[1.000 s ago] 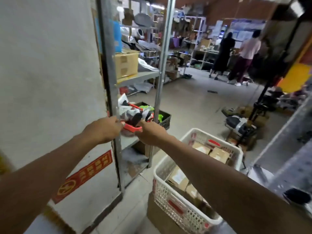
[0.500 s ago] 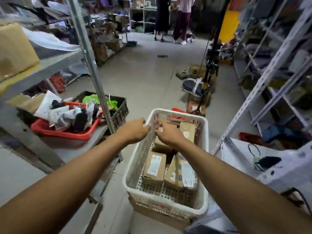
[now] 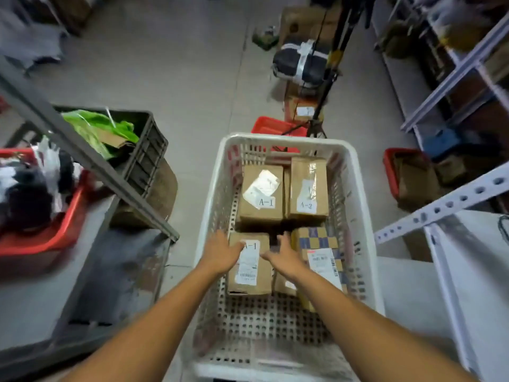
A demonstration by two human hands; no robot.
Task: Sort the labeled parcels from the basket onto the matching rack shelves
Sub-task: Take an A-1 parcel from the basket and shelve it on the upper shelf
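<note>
Parcels are lying in the white basket (image 3: 358, 205), which is sitting on the floor between the racks, and both hands are now coming down onto the near-left one. Going left to right: the red tub (image 3: 41, 241) of bagged goods is resting on the left rack shelf (image 3: 55, 293); the left hand (image 3: 223, 255) is reaching in with its fingers (image 3: 237, 247) spread loosely, their tips touching the left edge of the near A-1 parcel (image 3: 249, 264) without closing round it; the right hand (image 3: 285, 255) is arriving at that box's right edge, fingers relaxed and holding nothing. Behind them a second A-1 parcel (image 3: 260, 194) and an A-2 parcel (image 3: 308, 187) are standing side by side, and a checkered parcel (image 3: 321, 252) is lying just right of the hands. Half a second ago the hands were hovering at the basket's far rim; a second ago they were at the red tub on the shelf. My reading is that one drop-off is finished and the next pick is starting.
</note>
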